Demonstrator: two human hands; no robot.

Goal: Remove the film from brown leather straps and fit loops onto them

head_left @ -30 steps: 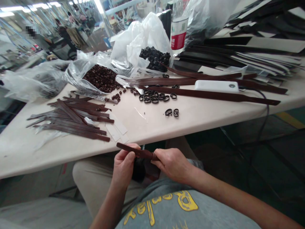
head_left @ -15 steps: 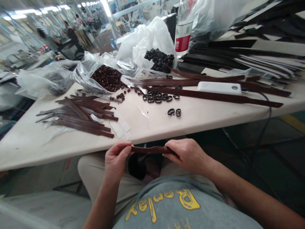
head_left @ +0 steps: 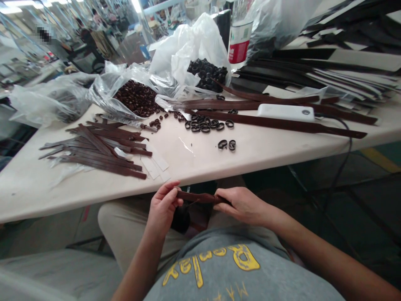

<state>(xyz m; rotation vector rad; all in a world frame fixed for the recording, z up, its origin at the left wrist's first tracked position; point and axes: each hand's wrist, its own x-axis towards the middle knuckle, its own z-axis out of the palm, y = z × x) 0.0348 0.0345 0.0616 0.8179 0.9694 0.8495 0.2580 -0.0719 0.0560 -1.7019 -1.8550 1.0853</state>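
A dark brown leather strap (head_left: 198, 197) is stretched between my two hands, just off the table's front edge and above my lap. My left hand (head_left: 164, 205) pinches its left end between thumb and fingers. The right hand (head_left: 239, 203) is wrapped round the other end, hiding part of it. On the table beyond lie two loose black rings (head_left: 227, 145). Behind them is a cluster of similar black loops (head_left: 205, 124). A pile of brown straps (head_left: 103, 148) lies to the left, with white strips (head_left: 155, 161) beside it.
A plastic bag of small brown pieces (head_left: 136, 98) and another of black loops (head_left: 206, 75) stand at the back. Long brown straps (head_left: 282, 123), a white power bank (head_left: 285, 112) with a cable, and a bottle (head_left: 239, 44) occupy the right. Dark strips are stacked behind.
My left hand has shifted slightly right, closer to my right hand, so less strap shows between them. The camera view has moved a little. Both hands keep their grip.
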